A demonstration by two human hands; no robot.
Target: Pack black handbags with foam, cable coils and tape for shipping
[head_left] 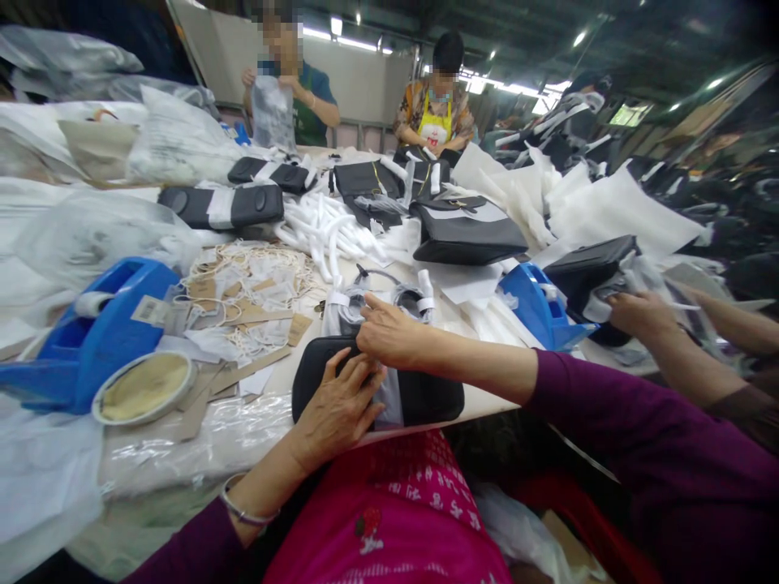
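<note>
A black bag (429, 397) lies in front of me at the table's front edge, its rounded long side towards me. A pale strip (390, 401) runs across its middle. My left hand (334, 405) rests on the bag beside the strip, fingers spread. Just above it, my right hand (389, 331) is closed with the fingertips bent down at the bag's upper edge; what they pinch is hidden. Behind the hands, the bag's wrapped handle (424, 302) shows white covering and clear film.
Blue tape dispensers stand to the left (103, 332) and right (539, 308). Beside the left one are a round dish (144, 388) and a heap of corded tags (243, 300). White foam tubes (322, 231) and more black bags (468, 231) lie beyond. A co-worker's hands (645, 316) handle a bag at right.
</note>
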